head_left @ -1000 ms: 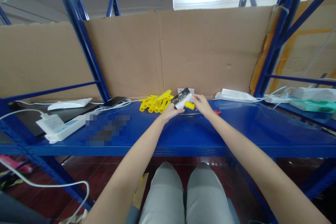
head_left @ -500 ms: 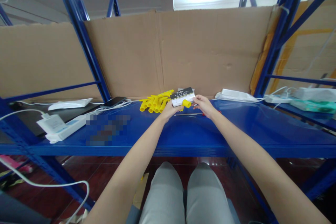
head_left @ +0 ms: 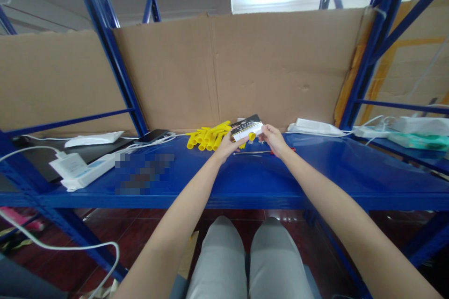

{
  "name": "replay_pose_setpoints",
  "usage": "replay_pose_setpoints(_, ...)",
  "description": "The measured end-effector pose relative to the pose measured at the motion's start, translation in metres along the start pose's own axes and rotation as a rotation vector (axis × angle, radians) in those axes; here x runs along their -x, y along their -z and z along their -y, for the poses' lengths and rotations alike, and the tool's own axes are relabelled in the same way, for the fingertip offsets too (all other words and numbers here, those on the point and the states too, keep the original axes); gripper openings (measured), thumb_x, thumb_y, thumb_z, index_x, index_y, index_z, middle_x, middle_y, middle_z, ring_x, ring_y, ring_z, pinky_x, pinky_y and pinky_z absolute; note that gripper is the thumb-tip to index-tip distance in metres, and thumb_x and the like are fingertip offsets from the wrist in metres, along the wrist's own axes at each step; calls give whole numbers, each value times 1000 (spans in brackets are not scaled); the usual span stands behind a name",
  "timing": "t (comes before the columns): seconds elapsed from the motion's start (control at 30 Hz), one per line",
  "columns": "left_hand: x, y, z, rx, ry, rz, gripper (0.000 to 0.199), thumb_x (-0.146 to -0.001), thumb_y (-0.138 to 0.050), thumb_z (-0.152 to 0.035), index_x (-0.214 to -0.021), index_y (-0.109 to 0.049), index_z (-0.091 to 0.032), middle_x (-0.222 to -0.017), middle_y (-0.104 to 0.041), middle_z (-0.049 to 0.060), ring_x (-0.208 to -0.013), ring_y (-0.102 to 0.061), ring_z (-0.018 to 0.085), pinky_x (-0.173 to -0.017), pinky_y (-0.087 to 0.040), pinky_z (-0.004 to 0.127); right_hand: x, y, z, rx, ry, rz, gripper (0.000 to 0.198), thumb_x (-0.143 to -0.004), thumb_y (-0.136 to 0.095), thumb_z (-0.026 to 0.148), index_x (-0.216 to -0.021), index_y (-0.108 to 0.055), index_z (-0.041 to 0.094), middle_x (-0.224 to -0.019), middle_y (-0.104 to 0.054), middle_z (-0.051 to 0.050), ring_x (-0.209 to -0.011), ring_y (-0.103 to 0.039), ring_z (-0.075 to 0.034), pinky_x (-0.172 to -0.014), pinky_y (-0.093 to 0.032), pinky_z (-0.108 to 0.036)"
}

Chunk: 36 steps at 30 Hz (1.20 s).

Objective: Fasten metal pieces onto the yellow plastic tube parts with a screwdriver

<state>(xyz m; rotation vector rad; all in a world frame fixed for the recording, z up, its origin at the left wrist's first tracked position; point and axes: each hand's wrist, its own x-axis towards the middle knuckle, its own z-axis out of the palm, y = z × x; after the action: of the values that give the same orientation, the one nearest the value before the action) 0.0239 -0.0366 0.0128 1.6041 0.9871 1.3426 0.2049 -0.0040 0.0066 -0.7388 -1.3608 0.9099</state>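
A black-and-white printed card point(head_left: 246, 127) is held up, tilted, over the blue shelf, between my two hands. My left hand point(head_left: 224, 148) is closed on its left side and lower edge. My right hand point(head_left: 273, 139) pinches the card's right end. A short yellow cylinder point(head_left: 251, 137) shows at the card's lower edge, between the hands; which fingers support it I cannot tell. Just left of my left hand lies a pile of yellow tubes point(head_left: 206, 139). A thin metal rod point(head_left: 247, 153) lies below the hands, with a red part point(head_left: 293, 149) showing beside my right wrist.
The blue shelf point(head_left: 315, 168) is backed by cardboard point(head_left: 252, 65) and framed by blue posts. To the left are a white power strip point(head_left: 94, 171), a dark phone point(head_left: 153, 136) and white cables. A white packet point(head_left: 314, 127) lies at the back right.
The card has tilted, showing more of its printed face. The yellow cylinder has turned, now appearing smaller and end-on. Both hands have stayed nearly in place.
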Motion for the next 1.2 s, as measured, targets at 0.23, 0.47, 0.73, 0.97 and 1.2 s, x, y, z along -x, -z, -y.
replay_pose_setpoints(0.23,-1,2,3,66,-2,11,70,-69,-80,-38,-132,-54,-23,-117,-67,11,-105,-62,26,-73,-57,32,-3,3,-2,40,13,-37,40,-76,-66,57,-68,-51,21,-58,-54,4,-50,-48,-9,-48,-38,-20)
replay_pose_setpoints(0.47,-5,3,3,92,77,-17,66,-76,-68,-57,-132,-55,-25,-120,-65,11,-100,-65,27,-60,-55,28,-4,1,-4,70,50,-50,43,-77,-64,60,-65,-49,21,-54,-51,5,-49,-45,-9,-50,-36,-21)
replay_pose_setpoints(0.73,-6,4,2,167,165,67,77,-81,-43,-74,-140,-48,-25,-123,-66,14,-84,-70,27,-49,-47,25,-1,0,-1,111,53,-59,44,-77,-63,60,-62,-48,22,-48,-44,6,-46,-41,-9,-47,-32,-21)
replay_pose_setpoints(0.97,-3,4,-1,79,202,106,86,-79,-37,-79,-145,-40,-24,-123,-66,16,-59,-70,18,-35,-35,19,2,1,2,36,-26,-6,39,-73,-70,55,-67,-53,20,-54,-55,4,-47,-46,-8,-49,-37,-21)
replay_pose_setpoints(1.2,-1,3,-4,-67,170,73,83,-88,-17,-73,-144,-44,-17,-83,-72,11,-38,-57,10,-30,-24,19,1,1,0,20,-63,43,40,-71,-73,55,-65,-54,19,-55,-56,3,-47,-45,-8,-49,-38,-22)
